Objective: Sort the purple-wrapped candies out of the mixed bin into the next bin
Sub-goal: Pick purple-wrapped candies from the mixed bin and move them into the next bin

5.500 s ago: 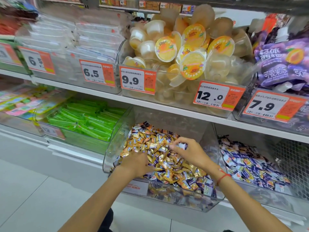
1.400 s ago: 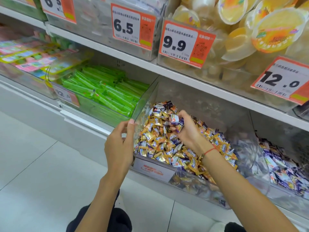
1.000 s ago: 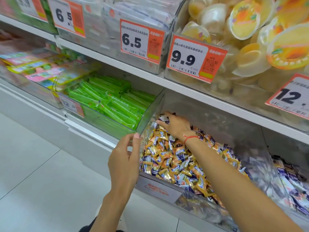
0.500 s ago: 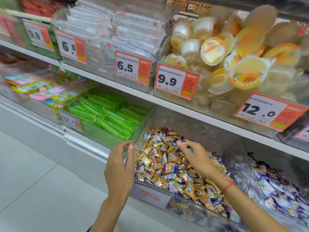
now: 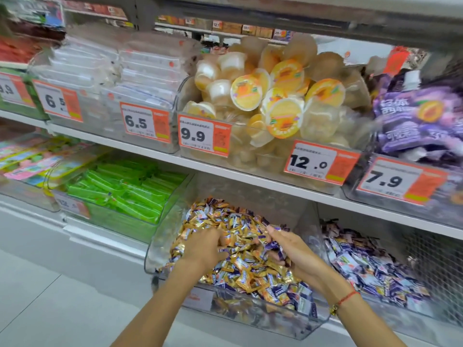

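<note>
Head camera looks forward and down, close to the mixed bin (image 5: 313, 319) and shelves (image 5: 250, 175).

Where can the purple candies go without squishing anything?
Room shows at the back of the purple bin, behind its candy pile. The mixed bin is crowded: heaped candies plus both hands, left and right.

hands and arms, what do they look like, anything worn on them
Both forearms are bare, with no sleeves or gloves in view. The right hand has a thin red string bracelet round the wrist, with a small gold-coloured piece at its lower end. The left hand shows nothing worn.
</note>
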